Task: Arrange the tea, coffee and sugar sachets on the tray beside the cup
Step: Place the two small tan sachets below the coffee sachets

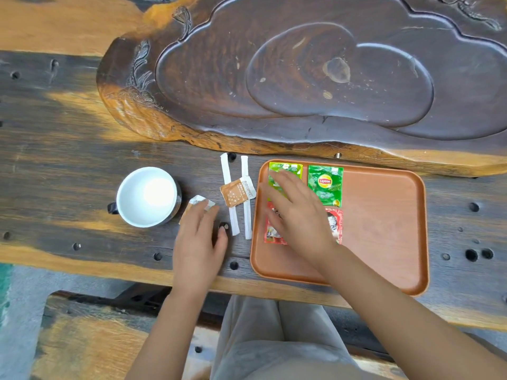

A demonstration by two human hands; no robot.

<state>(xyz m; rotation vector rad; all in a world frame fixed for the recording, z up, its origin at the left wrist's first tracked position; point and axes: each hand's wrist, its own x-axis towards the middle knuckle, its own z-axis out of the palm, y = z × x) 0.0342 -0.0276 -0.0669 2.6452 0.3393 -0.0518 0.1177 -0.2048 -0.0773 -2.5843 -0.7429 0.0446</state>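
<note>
The dark, weathered plank desk [68, 149] carries a big carved dark-wood tea board [315, 78] at the back and, in front of it, a flat rectangular terracotta-brown tray [384, 229] with rounded corners. On the tray's left half lie four sachets in a two-by-two block: two green tea sachets [325, 185] at the back, side by side, and two red sachets [335, 224] in front of them, likely coffee, largely covered. The round white cup with a dark handle [146, 197] stands on the desk well to the left of the tray, so "beside the cup" is not yet met. Between cup and tray lie two long white sugar sticks [245, 198], roughly parallel, with a small brown-and-white square sachet [238, 192] lying across them. The right hand [296, 215] is spread flat, fingers open, resting over the left sachets and gripping nothing; it seems to be pressing or squaring them. The left hand [199, 237] is loosely open, its fingertips on a second small brown-and-white sachet [201, 202] just beside the cup; whether it has pinched that yet I cannot tell. To do this step well, lift that sachet cleanly rather than dragging it, set it in line next to the block without overlap, and steady the placed ones.
</note>
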